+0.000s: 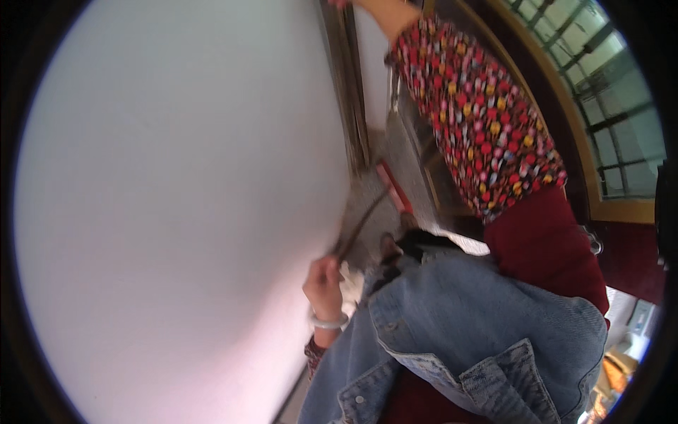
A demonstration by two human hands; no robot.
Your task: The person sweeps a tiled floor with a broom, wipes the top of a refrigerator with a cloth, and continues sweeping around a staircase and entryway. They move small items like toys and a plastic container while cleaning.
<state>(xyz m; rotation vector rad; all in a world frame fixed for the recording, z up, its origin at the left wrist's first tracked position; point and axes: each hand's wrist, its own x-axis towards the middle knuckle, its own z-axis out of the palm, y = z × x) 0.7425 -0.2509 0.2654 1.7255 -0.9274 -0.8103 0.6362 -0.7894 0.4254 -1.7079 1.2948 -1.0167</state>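
My left hand (322, 283), with a pale bangle at its wrist, is closed around the thin dark handle (363, 225) of a long-handled tool. The handle slants down to a narrow red head (394, 188) on the floor near my feet; whether it is a broom or a mop cannot be told. My right arm, in a dotted oversleeve (482, 116), stretches to the top of the picture. Only a part of my right hand (347, 2) shows at the top edge, close to the white wall, and what it touches is hidden.
A smooth white wall (175, 185) fills the left side and ends at a brownish vertical strip (349, 90). Grey floor (405, 153) lies beyond. On the right stands a dark red frame with gold trim (619, 211) and a barred window (609, 116). Orange items (614, 373) show at lower right.
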